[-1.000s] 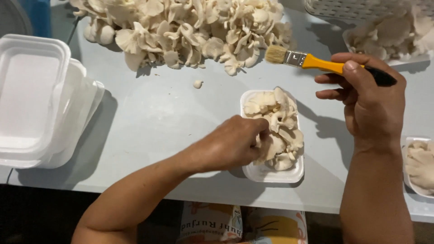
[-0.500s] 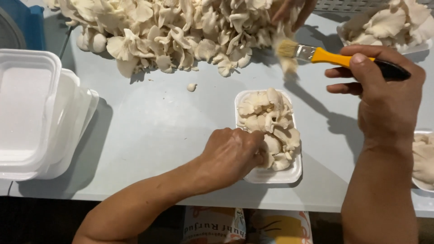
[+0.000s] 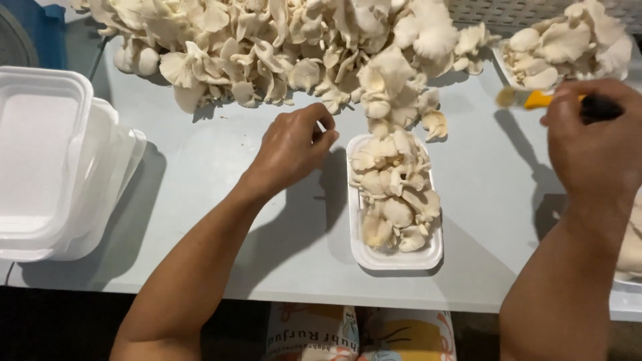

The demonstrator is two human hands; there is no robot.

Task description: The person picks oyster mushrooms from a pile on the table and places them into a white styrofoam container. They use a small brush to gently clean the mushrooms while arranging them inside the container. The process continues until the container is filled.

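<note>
Our left hand [image 3: 291,147] hovers half-curled and empty between the mushroom pile [image 3: 301,47] and the filled white tray [image 3: 394,257]; we should pinch one loose cluster gently by its stem. Our right hand [image 3: 595,150] grips the yellow-handled brush [image 3: 535,100]

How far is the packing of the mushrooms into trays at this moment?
Done: one white foam tray is full of oyster mushrooms. In hand: the left hand pinches something small above the table; the right hand holds a yellow-handled brush. Left: a big mushroom pile and stacked empty trays.
</note>
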